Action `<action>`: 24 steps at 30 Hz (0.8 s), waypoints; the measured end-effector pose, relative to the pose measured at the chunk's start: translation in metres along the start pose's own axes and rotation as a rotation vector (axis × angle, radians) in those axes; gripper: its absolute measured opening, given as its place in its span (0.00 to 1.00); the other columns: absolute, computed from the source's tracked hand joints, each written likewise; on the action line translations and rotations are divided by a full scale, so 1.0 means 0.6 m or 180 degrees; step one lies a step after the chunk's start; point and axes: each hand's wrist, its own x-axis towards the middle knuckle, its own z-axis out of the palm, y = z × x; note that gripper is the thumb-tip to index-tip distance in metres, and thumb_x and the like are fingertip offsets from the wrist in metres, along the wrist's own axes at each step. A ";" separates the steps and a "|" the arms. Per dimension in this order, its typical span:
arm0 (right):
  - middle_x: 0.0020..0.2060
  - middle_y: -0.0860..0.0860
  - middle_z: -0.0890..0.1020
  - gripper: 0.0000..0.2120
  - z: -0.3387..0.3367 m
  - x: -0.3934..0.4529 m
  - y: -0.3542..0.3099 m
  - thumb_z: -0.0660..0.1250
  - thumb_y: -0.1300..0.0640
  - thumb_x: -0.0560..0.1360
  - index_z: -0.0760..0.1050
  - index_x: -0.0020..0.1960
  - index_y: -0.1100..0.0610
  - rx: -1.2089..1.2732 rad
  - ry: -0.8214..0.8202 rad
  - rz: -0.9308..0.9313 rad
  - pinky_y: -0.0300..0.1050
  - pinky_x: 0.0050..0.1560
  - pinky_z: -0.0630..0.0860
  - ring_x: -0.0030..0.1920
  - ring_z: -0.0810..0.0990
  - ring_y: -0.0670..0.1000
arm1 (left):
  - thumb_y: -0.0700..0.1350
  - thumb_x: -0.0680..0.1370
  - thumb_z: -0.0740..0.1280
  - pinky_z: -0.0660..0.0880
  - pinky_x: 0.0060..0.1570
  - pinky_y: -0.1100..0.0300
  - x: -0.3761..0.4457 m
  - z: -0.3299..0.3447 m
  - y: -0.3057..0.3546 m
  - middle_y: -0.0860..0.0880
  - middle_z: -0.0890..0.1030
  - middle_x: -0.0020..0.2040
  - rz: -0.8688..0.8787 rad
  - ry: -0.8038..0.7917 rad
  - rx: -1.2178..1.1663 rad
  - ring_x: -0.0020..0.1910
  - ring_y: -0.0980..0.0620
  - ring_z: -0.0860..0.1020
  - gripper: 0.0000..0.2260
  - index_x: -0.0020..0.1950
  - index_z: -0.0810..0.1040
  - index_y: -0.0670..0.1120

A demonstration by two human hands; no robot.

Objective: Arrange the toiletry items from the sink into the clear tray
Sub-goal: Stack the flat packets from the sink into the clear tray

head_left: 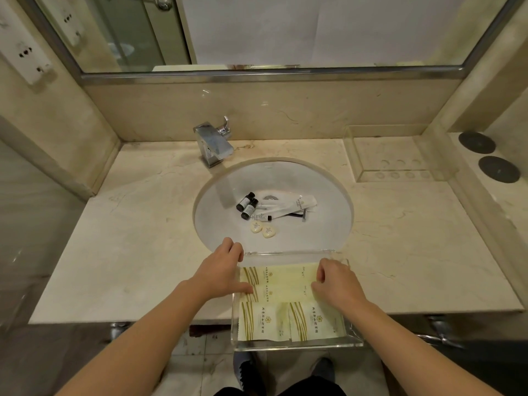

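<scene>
A clear tray (pixel 291 254) sits at the counter's front edge, partly over the sink (pixel 217 192). Several pale yellow sachets (pixel 285 284) lie flat inside it. My left hand (pixel 221 267) is at the tray's left wall, thumb on a sachet. My right hand (pixel 337 281) rests with bent fingers on the sachets' right ends. In the basin lie two dark bottles (pixel 247 205), a small white tube (pixel 261 217), two oval soaps (pixel 263 229), a white packet (pixel 297 205) and a razor (pixel 303 216).
A chrome faucet (pixel 213 142) stands behind the basin. A second clear tray (pixel 400 170) sits at the back right, beside two dark round coasters (pixel 488 157). A mirror spans the wall above. The marble counter (pixel 137 238) stretches left and right.
</scene>
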 end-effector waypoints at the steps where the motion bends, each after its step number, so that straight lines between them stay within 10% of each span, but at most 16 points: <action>1: 0.39 0.48 0.76 0.05 0.000 -0.001 0.000 0.67 0.59 0.69 0.71 0.39 0.53 -0.0016 -0.0025 0.0015 0.44 0.39 0.75 0.39 0.75 0.49 | 0.63 0.60 0.77 0.71 0.38 0.63 0.000 -0.001 -0.002 0.53 0.66 0.53 0.0022 -0.0078 -0.0006 0.43 0.54 0.70 0.31 0.50 0.64 0.51; 24: 0.36 0.47 0.78 0.05 0.000 0.001 -0.007 0.64 0.60 0.69 0.70 0.37 0.51 0.0032 -0.0281 0.0045 0.45 0.37 0.74 0.38 0.76 0.49 | 0.56 0.64 0.77 0.79 0.44 0.56 0.017 0.012 -0.012 0.54 0.66 0.53 -0.0178 0.0189 -0.0273 0.46 0.53 0.73 0.26 0.51 0.64 0.52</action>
